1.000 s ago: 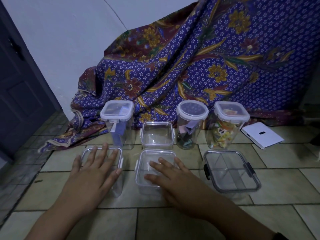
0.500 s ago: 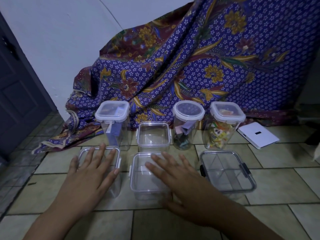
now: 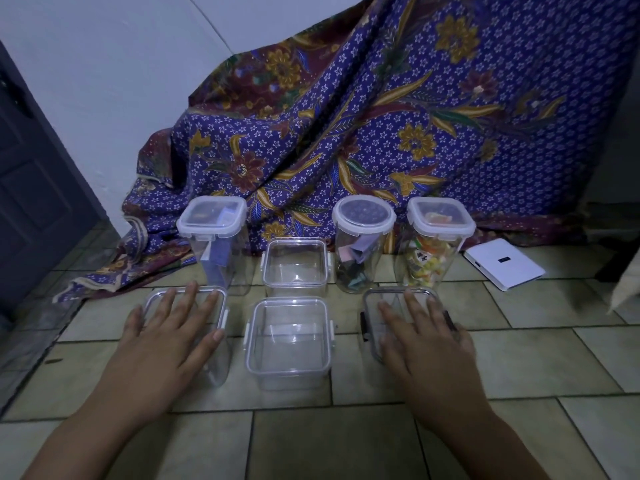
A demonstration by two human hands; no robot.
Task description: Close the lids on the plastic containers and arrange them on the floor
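Several clear plastic containers stand in two rows on the tiled floor. My left hand (image 3: pixel 169 336) lies flat, fingers spread, on the lid of the front left container (image 3: pixel 218 358). My right hand (image 3: pixel 424 337) lies flat on the dark-clipped lid of the front right container (image 3: pixel 369 313). Between them sits the front middle container (image 3: pixel 289 342) with its lid on. Behind stand a tall square jar (image 3: pixel 216 244), a low empty container (image 3: pixel 294 265), a round jar (image 3: pixel 362 249) and a square jar of colourful sweets (image 3: pixel 433 247), all lidded.
A purple floral cloth (image 3: pixel 381 116) drapes behind the back row and spills onto the floor at the left. A white flat box (image 3: pixel 504 268) lies at the back right. A dark door (image 3: pixel 31 188) stands at the left.
My right hand has left the front middle container and moved right onto the front right container's lid. My left hand stays on the front left container.
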